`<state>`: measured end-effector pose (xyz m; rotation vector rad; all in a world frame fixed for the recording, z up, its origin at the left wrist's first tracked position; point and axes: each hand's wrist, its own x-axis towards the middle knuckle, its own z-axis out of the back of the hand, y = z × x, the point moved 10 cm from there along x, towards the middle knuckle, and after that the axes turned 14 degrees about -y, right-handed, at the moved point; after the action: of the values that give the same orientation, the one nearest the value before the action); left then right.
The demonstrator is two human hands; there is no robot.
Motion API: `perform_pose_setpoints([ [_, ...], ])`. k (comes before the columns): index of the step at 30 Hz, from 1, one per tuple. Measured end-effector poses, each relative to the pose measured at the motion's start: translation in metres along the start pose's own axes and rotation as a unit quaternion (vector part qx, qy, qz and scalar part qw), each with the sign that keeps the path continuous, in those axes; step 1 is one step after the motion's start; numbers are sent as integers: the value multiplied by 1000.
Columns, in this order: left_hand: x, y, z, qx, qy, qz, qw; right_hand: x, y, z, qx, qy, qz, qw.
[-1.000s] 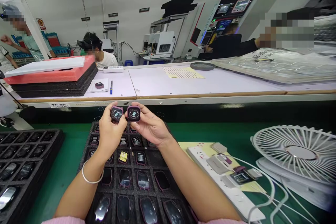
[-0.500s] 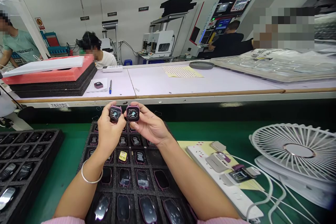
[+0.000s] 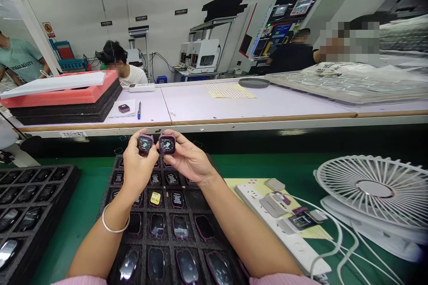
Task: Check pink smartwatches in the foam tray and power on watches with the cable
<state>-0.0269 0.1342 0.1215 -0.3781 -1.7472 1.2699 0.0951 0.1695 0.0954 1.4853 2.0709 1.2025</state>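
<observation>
Two purple watch bodies are up at once: the left watch (image 3: 145,144) is pinched in the fingertips of the left hand (image 3: 137,171), the right watch (image 3: 166,144) in those of the right hand (image 3: 190,160). Screens lit, side by side, nearly touching, above the far end of the black foam tray (image 3: 197,199).

Risk, my read: these are fingertip-only grips on the case edges, so either unit could slip and drop onto the watches seated in the cells below, scuffing glass. The two cases could also knock together.

Pose: both forearms reach forward over the tray, wrists raised. Left hand curled with its back to the camera, right hand turned inward.
</observation>
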Motion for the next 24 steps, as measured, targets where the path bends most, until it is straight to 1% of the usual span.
perform_pose_setpoints([
  [5, 0, 0, -1, -8, 9, -5, 1000, -1, 1, -2, 28, 13, -5, 1000],
  [10, 1, 1, -1, -14, 1, 0, 1000, -1, 0, 1, 4, 1, -10, 1000],
  [15, 1, 2, -2, -20, 0, 9, 1000, -2, 1, 0, 3, 14, -7, 1000],
  [20, 1, 2, -1, -16, -1, 7, 1000, 0, -1, 3, 0, -3, -15, 1000],
  [24, 1, 1, -1, -5, -1, 4, 1000, 1, -1, 3, 9, 8, -14, 1000],
])
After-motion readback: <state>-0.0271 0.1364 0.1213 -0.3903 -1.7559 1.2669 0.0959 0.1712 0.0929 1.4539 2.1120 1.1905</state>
